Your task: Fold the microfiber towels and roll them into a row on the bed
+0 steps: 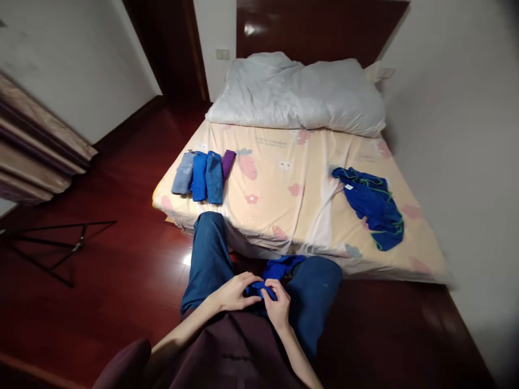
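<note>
A blue cloth (284,266) lies over my lap and hangs between my knees, one end bunched up close to my body. My left hand (238,292) is closed around the left side of the bunched end, fingers and thumb curled over it. On the other side of the same bunch, my right hand (277,303) pinches the fabric between thumb and fingers. The two hands almost touch. Whether the cloth is a towel or a garment cannot be made out.
Rolled or folded cloths (199,175) in grey, blue and purple sit on the bed's (275,178) left side. A crumpled blue cloth with green edging (375,208) lies at the right. A white quilt (300,94) fills the head end. Tripod legs (60,243) stand on the floor at left.
</note>
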`<state>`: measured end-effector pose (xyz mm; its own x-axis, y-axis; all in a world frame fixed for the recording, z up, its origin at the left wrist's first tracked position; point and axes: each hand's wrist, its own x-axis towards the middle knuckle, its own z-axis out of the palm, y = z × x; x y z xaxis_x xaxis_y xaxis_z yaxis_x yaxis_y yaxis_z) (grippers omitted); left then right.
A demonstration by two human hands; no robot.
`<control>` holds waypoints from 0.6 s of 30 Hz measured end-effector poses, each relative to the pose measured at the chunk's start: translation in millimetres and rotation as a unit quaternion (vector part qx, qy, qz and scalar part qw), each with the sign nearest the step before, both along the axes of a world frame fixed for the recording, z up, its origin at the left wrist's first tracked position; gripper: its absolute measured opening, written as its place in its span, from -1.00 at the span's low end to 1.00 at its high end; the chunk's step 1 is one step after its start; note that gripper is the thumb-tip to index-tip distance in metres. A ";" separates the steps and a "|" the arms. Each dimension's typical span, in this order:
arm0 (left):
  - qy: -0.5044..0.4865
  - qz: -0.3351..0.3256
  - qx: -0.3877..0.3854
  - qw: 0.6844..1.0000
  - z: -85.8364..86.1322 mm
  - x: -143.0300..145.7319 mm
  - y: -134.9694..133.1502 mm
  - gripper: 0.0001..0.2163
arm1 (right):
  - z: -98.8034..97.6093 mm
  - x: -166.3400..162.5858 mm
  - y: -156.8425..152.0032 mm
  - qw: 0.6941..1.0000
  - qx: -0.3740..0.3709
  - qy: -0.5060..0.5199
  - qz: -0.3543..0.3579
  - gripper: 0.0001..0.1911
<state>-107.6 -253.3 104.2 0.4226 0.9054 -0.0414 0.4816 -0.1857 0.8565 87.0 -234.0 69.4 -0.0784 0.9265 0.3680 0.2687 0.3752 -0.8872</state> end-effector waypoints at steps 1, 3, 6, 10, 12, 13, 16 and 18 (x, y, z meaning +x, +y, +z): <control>-0.011 -0.002 0.009 1.000 12.1 0.3 4.9 -0.66 | 7.0 0.0 -2.1 1.000 0.000 0.005 -0.001 -0.95; -0.015 -0.005 0.046 0.999 34.3 1.8 11.9 -0.70 | 22.2 -1.6 -7.4 1.000 0.004 0.017 -0.009 -0.95; 0.009 0.006 0.121 0.993 60.5 1.1 15.9 -0.66 | 46.7 -5.1 -10.6 0.999 0.010 0.035 -0.009 -0.92; 0.055 0.036 0.228 0.971 92.4 -21.2 19.3 -0.71 | 72.3 -10.6 -0.9 0.998 0.036 0.032 0.035 -0.77; 0.068 0.068 0.289 0.952 109.1 -39.2 22.2 -0.77 | 77.2 -14.8 8.4 0.998 0.056 0.016 0.040 -0.69; 0.073 0.088 0.319 0.941 117.2 -48.2 23.4 -0.80 | 77.1 -17.4 13.7 0.998 0.061 0.006 0.034 -0.67; 0.097 0.144 0.401 0.899 139.3 -72.0 22.2 -0.86 | 65.4 -26.2 30.5 0.998 0.050 -0.029 0.028 -0.67; 0.123 0.186 0.443 0.868 152.0 -85.9 15.0 -0.88 | 48.7 -30.8 39.9 0.997 0.036 -0.056 0.043 -0.66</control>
